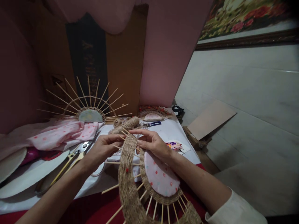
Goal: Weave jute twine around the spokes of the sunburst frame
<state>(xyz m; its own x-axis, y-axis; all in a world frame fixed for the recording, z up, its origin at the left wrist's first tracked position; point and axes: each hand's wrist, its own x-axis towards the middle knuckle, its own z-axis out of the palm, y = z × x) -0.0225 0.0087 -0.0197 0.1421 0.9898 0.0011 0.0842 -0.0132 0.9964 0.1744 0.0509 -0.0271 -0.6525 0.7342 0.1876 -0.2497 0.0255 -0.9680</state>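
Note:
I hold a half-round craft piece [140,189]: wooden sticks fan out from a pink spotted fabric centre [161,177], with jute twine woven around the sticks. My left hand [104,149] pinches the twine and sticks at the piece's upper left end, fingers closed. My right hand [151,143] rests on the top of the woven band, fingers curled over the sticks and gripping it. A ball of jute twine [127,124] lies just beyond my hands.
Scissors [72,158] lie left of my left hand on white paper. A similar stick fan [90,109] stands at the back by pink cloth [63,132]. Another small fan [153,115] and a blue tool [153,123] lie behind. Cardboard [210,119] leans at right.

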